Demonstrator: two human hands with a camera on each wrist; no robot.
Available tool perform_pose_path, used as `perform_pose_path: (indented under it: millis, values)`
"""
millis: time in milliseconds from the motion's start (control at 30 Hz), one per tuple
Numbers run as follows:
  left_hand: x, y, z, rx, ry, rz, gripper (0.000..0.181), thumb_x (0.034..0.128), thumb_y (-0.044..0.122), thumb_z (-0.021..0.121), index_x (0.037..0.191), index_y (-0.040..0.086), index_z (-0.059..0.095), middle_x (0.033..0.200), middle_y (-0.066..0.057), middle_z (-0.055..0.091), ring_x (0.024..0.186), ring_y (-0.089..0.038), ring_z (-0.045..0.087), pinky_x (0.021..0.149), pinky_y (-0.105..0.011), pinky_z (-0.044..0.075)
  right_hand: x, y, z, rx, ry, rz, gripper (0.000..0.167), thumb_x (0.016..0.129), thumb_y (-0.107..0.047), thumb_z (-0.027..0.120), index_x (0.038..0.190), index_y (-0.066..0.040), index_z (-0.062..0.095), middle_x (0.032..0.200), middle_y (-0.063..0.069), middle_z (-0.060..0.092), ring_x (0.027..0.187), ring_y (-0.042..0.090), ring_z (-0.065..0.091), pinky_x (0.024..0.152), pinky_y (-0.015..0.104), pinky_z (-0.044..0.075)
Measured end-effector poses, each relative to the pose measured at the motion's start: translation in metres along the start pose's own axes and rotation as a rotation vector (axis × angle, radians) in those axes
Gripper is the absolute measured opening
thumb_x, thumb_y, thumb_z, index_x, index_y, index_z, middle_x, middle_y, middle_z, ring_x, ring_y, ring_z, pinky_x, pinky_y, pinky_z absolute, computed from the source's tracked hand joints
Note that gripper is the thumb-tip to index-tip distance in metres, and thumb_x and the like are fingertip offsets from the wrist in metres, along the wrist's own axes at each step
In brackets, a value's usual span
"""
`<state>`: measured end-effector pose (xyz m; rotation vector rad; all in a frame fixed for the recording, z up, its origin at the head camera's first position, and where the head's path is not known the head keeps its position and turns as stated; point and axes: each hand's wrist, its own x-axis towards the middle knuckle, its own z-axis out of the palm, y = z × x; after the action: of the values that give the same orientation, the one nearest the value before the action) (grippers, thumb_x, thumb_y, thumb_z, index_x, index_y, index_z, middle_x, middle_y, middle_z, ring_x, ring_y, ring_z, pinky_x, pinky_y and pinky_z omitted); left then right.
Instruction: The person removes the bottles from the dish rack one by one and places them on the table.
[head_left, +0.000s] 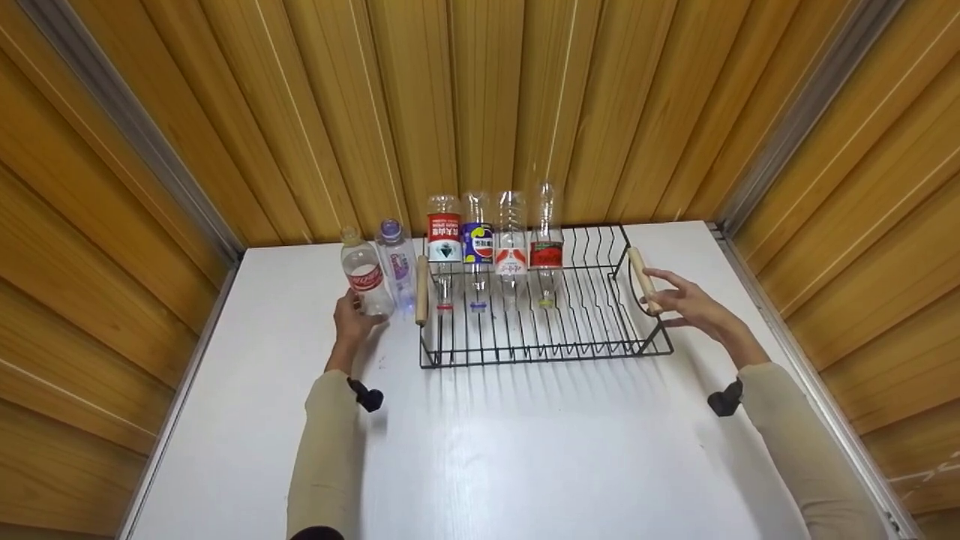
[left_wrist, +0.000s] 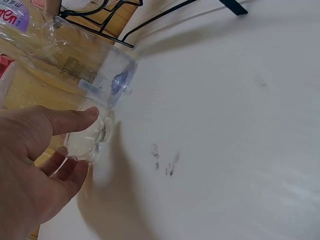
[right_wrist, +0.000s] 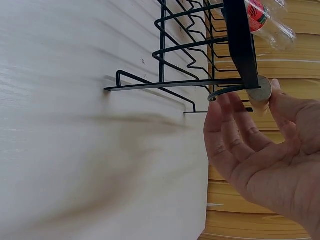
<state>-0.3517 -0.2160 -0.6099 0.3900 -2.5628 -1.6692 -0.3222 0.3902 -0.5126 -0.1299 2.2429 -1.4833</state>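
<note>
My left hand (head_left: 354,324) grips the lower end of a clear Coca-Cola bottle (head_left: 367,278) with a red label, thumb on one side and fingers on the other. Right beside it stands a clear plastic bottle (head_left: 397,259) with a purple cap and purplish label. To their right is a black wire rack (head_left: 555,356) with wooden handles. My right hand (head_left: 694,306) has thumb and fingers about the rack's right wooden handle (head_left: 643,279); in the right wrist view the thumb touches the handle's end (right_wrist: 260,91).
Several empty bottles lean cap-down in the rack: one with a red-and-white label (head_left: 444,238), one blue-labelled (head_left: 478,244), one red-and-white (head_left: 511,261), one dark red (head_left: 546,255). The left handle (head_left: 421,291) stands near the purple-capped bottle. Wood-patterned walls (head_left: 487,97) enclose the white table (head_left: 540,457).
</note>
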Motion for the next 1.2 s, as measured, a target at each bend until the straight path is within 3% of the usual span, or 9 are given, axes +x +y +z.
perform_pose_path:
  millis: [133,400,500,633,733,833,967,1067,1200]
  values:
    - [0.000,0.001,0.000,-0.005,0.018,-0.019,0.077,0.0790,-0.011,0.076,0.148,-0.005,0.042,0.142,-0.029,0.044,0.136,-0.043,0.046,0.118,-0.051,0.039,0.000,-0.002,0.001,-0.005,0.002,0.003,0.068,0.107,-0.032,0.053,0.164,-0.017,0.018,0.154,0.036,0.040,0.126,0.027,0.054,0.113,0.071,0.035]
    - [-0.003,-0.002,-0.006,-0.011,0.022,0.012,0.079,0.0780,-0.009,0.079,0.148,-0.006,0.041,0.141,-0.032,0.045,0.134,-0.046,0.047,0.117,-0.053,0.039,0.001,-0.001,0.003,0.003,0.000,0.000,0.069,0.107,-0.030,0.053,0.164,-0.015,0.017,0.152,0.037,0.041,0.128,0.029,0.055,0.112,0.071,0.036]
    - [-0.006,-0.004,-0.015,-0.043,0.031,0.000,0.082,0.0785,-0.006,0.080,0.150,-0.003,0.040,0.142,-0.031,0.044,0.134,-0.044,0.045,0.117,-0.053,0.039,0.001,-0.001,0.004,0.003,-0.010,0.003,0.069,0.107,-0.031,0.053,0.164,-0.015,0.016,0.152,0.038,0.040,0.131,0.033,0.052,0.113,0.071,0.035]
    - [-0.011,-0.006,-0.032,-0.071,0.040,-0.033,0.080,0.0815,0.000,0.080,0.150,0.000,0.040,0.146,-0.029,0.045,0.137,-0.041,0.044,0.118,-0.051,0.038,0.002,-0.003,0.003,-0.010,-0.006,0.014,0.069,0.108,-0.032,0.052,0.164,-0.016,0.015,0.152,0.037,0.041,0.126,0.026,0.056,0.113,0.069,0.037]
    - [-0.019,-0.005,-0.046,-0.074,0.039,-0.065,0.076,0.0858,0.004,0.078,0.151,0.002,0.039,0.149,-0.027,0.045,0.138,-0.040,0.044,0.117,-0.051,0.039,0.003,-0.005,0.002,-0.013,-0.006,0.017,0.070,0.108,-0.033,0.052,0.164,-0.017,0.015,0.153,0.036,0.041,0.122,0.019,0.058,0.112,0.067,0.039]
    - [-0.029,-0.004,-0.059,-0.078,0.028,-0.090,0.070,0.0903,0.008,0.075,0.151,0.002,0.041,0.148,-0.025,0.046,0.137,-0.038,0.046,0.114,-0.049,0.042,0.004,-0.006,0.002,-0.006,-0.013,0.016,0.071,0.107,-0.032,0.053,0.165,-0.016,0.014,0.153,0.036,0.041,0.124,0.021,0.058,0.112,0.067,0.039]
    - [-0.041,-0.005,-0.070,-0.050,-0.001,-0.081,0.055,0.0956,0.013,0.070,0.145,0.001,0.049,0.140,-0.021,0.055,0.121,-0.027,0.057,0.097,-0.035,0.051,0.003,-0.005,0.002,-0.001,-0.017,0.012,0.070,0.108,-0.031,0.052,0.164,-0.016,0.013,0.153,0.036,0.040,0.129,0.029,0.056,0.112,0.068,0.038]
    - [-0.047,-0.001,-0.076,-0.014,-0.046,-0.061,0.045,0.0987,0.017,0.067,0.140,0.002,0.055,0.130,-0.017,0.061,0.103,-0.014,0.059,0.081,-0.025,0.050,0.001,-0.003,0.001,-0.002,-0.015,0.004,0.069,0.108,-0.030,0.052,0.164,-0.016,0.014,0.153,0.037,0.040,0.132,0.033,0.054,0.112,0.070,0.037]
    - [-0.055,0.012,-0.081,0.021,-0.148,-0.021,0.038,0.1010,0.021,0.064,0.135,0.004,0.059,0.118,-0.012,0.066,0.090,-0.008,0.059,0.073,-0.023,0.047,-0.001,-0.001,0.001,0.009,-0.014,0.007,0.070,0.108,-0.029,0.052,0.164,-0.016,0.013,0.154,0.037,0.038,0.129,0.030,0.055,0.113,0.071,0.034]
